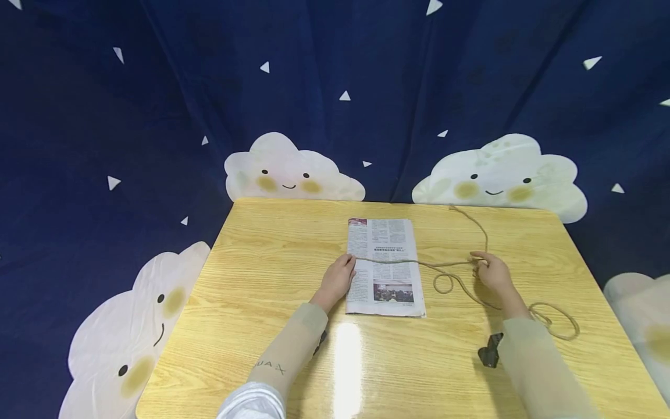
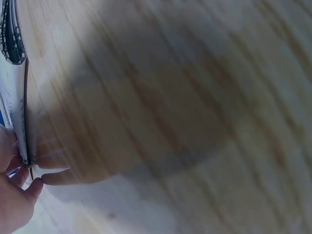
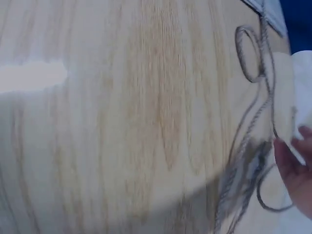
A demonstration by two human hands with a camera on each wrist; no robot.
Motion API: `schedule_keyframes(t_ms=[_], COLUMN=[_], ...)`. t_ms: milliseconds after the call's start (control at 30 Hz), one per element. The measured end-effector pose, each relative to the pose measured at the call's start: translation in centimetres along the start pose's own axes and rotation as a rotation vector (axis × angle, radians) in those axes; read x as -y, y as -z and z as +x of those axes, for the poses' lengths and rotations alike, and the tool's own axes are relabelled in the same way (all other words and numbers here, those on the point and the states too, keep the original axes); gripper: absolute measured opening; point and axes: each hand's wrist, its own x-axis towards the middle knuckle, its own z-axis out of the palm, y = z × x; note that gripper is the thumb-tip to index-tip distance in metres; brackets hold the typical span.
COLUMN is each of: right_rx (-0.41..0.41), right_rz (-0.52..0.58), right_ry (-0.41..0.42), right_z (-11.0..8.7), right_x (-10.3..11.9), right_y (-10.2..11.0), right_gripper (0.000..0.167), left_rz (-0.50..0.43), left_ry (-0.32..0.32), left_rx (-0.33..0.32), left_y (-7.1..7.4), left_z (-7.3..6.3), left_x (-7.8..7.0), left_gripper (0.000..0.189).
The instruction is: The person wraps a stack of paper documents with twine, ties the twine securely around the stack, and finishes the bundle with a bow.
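A folded newspaper [image 1: 384, 240] lies on the table, its printed side up. Across it runs a thin brown rope [image 1: 387, 261], from the left edge out past the right one. At the paper's left edge my left hand [image 1: 337, 280] pinches the rope between thumb and fingers. The left wrist view shows this hand [image 2: 17, 202] beside the folded paper edge [image 2: 18, 92]. To the right of the paper, my right hand [image 1: 495, 273] pinches another stretch of the rope. In the right wrist view, thumb and fingertips of that hand [image 3: 295, 168] meet the rope [image 3: 271, 97].
The wooden table [image 1: 272, 244] has a far edge against a dark blue curtain [image 1: 314, 35] with smiling clouds. One rope end [image 1: 460, 211] reaches toward that edge. Slack rope [image 1: 567, 336] loops near the right forearm, and a small loop [image 1: 444, 284] lies beside the newspaper.
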Motion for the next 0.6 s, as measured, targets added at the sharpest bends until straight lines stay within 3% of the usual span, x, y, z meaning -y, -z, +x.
schedule_keyframes(t_ms=[133,233,433,600], right_rx=[-0.004,-0.013,-0.041,-0.096], right_rz=[0.023,-0.056,-0.247,-0.315], right_ry=[0.122,0.181,0.105,0.039], right_z=[-1.3,-2.1,-3.4,-4.8], right_x=[0.1,-0.6,-3.0,-4.7], right_y=[0.1,0.0,0.2,0.4], right_gripper=[0.030,0.026,0.034,0.024], left_rz=[-0.005,-0.008,-0.011,-0.019], left_ry=[-0.003,-0.009,-0.022,-0.017], left_rx=[-0.002,-0.016,-0.029,-0.010], left_y=[0.1,0.1,0.0,0.2], left_z=[-0.1,-0.1,-0.2,-0.2], left_x=[0.0,0.1,0.1,0.0], left_gripper=[0.042,0.041,0.041,0.041])
